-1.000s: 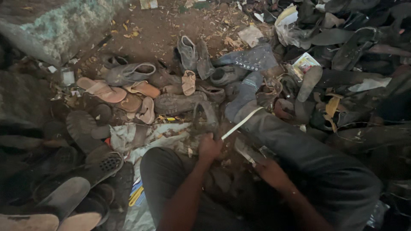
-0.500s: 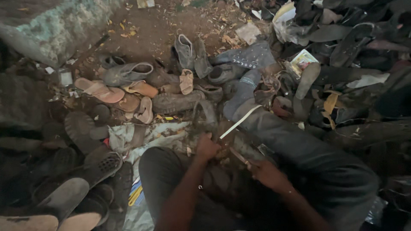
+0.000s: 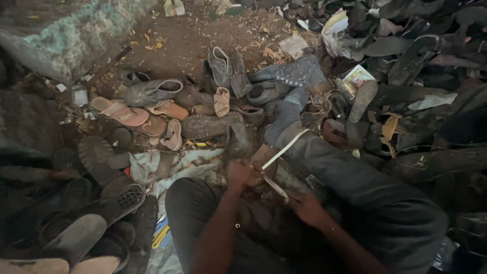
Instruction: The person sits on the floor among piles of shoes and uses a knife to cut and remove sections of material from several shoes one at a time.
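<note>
Right hand [image 3: 304, 207] drawn back; dirt ground [image 3: 187, 35] (shoe-strewn).

Packages only, no signs or screens seen.

- Small printed packet [image 3: 356, 78], upper right among the dark shoes: roughly square, white edge, green, yellow and red print, lying tilted.
- Pale bag [image 3: 335, 31], top right of centre: crumpled, white with a yellowish fold, against the shoe pile.
- Flat grey-white wrapper [image 3: 294, 45], just left of the bag, lying on the dirt.
- Small pale packet [image 3: 173, 7], top edge, partly cut off by the frame.
- Small greyish carton [image 3: 79, 95], far left near the stone; detail too dim to tell.
</note>
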